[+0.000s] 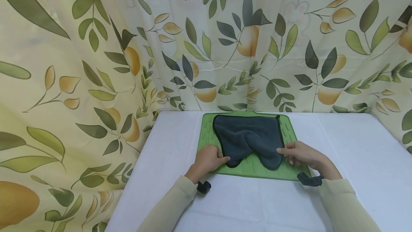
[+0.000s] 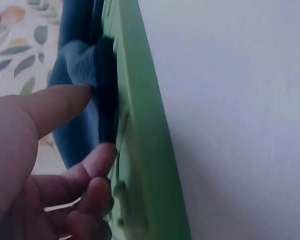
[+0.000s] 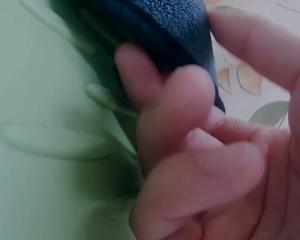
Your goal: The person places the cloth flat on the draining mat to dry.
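Observation:
A dark blue-grey cloth (image 1: 248,131) with black edging lies rumpled over a green ridged mat (image 1: 206,133). Its near edge is raised in folds at the middle, where some of the mat shows beneath. My left hand (image 1: 208,157) pinches the near left corner, thumb on one face and fingertips at the dark edging in the left wrist view. At the right edge, near the front, my right hand (image 1: 300,153) pinches the cloth between thumb and fingers. Its fingers reach under the fabric (image 3: 175,25) in the right wrist view, close over the mat's raised ridges.
The mat lies at the far side of a table with a white cover (image 1: 235,203). A curtain (image 1: 225,63) printed with leaves and fruit hangs behind the table and along its left side. Black wrist mounts (image 1: 309,179) sit by both sleeves.

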A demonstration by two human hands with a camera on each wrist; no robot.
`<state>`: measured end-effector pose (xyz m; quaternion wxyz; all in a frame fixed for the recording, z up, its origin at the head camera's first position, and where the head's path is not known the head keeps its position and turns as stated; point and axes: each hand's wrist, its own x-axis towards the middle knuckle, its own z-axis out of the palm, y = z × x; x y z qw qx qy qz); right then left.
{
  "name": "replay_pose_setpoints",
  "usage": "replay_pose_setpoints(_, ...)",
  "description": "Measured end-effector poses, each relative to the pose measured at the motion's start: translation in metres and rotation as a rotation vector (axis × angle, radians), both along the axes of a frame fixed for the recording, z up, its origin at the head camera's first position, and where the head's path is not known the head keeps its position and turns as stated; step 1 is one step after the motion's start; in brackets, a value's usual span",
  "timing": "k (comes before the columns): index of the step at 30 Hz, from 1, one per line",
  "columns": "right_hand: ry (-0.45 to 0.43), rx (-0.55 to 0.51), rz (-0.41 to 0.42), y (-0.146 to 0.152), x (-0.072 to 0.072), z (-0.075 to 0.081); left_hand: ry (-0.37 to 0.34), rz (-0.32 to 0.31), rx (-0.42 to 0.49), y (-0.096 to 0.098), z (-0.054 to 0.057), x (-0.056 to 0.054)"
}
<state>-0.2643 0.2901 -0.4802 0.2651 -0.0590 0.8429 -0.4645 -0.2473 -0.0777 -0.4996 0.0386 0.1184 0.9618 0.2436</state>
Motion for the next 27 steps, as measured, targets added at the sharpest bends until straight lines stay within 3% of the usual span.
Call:
replay_pose_setpoints(8, 0.006, -0.041, 0.107, -0.001, 0.007, -0.002, -0.015, 0.044, -0.089, 0.016, 0.000, 0.006)
replay_pose_setpoints(13, 0.005, -0.031, 0.110, -0.005, 0.007, -0.002, -0.020, 0.072, -0.110, 0.022, 0.000, 0.007)
replay_pose_setpoints(21, 0.040, -0.068, 0.046, -0.001, 0.006, -0.004, -0.019, 0.039, 0.039, 0.022, 0.000, 0.005)
replay_pose_setpoints(27, 0.099, -0.080, -0.028, 0.005, 0.007, -0.001, -0.019, 0.101, 0.235, 0.008, 0.009, -0.005)
